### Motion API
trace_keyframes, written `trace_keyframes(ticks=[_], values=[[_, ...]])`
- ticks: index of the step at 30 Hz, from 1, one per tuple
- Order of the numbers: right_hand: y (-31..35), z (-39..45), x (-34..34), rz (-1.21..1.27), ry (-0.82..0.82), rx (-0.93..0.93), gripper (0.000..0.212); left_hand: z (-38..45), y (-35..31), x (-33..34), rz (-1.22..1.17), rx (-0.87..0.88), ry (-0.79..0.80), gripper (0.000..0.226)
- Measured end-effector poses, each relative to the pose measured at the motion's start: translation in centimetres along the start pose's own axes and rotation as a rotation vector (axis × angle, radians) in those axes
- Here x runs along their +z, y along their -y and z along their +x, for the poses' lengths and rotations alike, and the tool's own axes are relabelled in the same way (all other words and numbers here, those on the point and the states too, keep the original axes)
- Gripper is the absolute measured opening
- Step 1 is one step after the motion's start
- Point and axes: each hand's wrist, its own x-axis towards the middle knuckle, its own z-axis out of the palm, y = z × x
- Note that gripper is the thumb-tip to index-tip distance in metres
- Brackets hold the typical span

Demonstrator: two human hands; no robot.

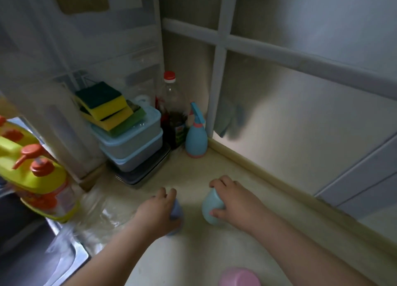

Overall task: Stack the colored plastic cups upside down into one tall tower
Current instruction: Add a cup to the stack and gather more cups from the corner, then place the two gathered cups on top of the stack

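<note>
My right hand (233, 202) grips a light teal cup (211, 208), wrapped around it from the right, just above or on the beige counter (193, 253). To its left, my left hand (158, 210) closes over a blue cup (177, 212) that is mostly hidden under the palm. The two cups are apart by a small gap. A pink cup (239, 277) stands upside down at the bottom edge, near my right forearm.
In the back corner stand a blue spray bottle (196, 138), a red-capped dark bottle (171, 113) and stacked lidded boxes (133, 144) topped with sponges (107, 105). Yellow detergent bottles (32, 167) and a steel sink (32, 253) lie left. A raised ledge (279, 191) borders the right.
</note>
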Motion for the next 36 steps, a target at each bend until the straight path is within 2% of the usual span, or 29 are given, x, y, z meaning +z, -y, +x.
trace_keyframes(ticks=[5,9,12,17,21,25,31,36], values=[[-1.5,-2.4,-1.2,0.013,-0.042,0.046,0.064,-0.2,-2.1,-1.0,0.030,0.063,-0.038,0.053],[-3.1,-7.0,-4.0,0.035,-0.137,0.101,0.064,-1.1,-6.7,-4.6,-0.062,0.215,-0.103,0.056],[-4.6,-12.3,-6.8,0.003,-0.213,0.158,0.061,-2.2,-11.8,-7.9,-0.120,0.355,-0.149,0.054],[-7.4,-23.6,-11.5,-0.054,-0.307,0.295,0.057,-5.9,-22.7,-12.6,0.026,0.656,-0.221,0.048],[-8.9,-33.0,-15.6,-0.073,-0.381,0.418,0.055,-10.1,-31.5,-15.5,0.063,0.840,-0.261,0.052],[-9.3,-41.2,-19.7,-0.054,-0.439,0.514,0.053,-14.7,-37.7,-18.2,0.047,0.995,-0.300,0.059],[-10.1,-48.0,-23.2,-0.052,-0.503,0.624,0.050,-18.8,-42.7,-20.4,0.034,1.093,-0.388,0.060],[-12.3,-47.5,-21.5,0.002,-0.432,0.678,0.053,-19.4,-43.9,-20.2,-0.019,1.121,-0.397,0.080]])
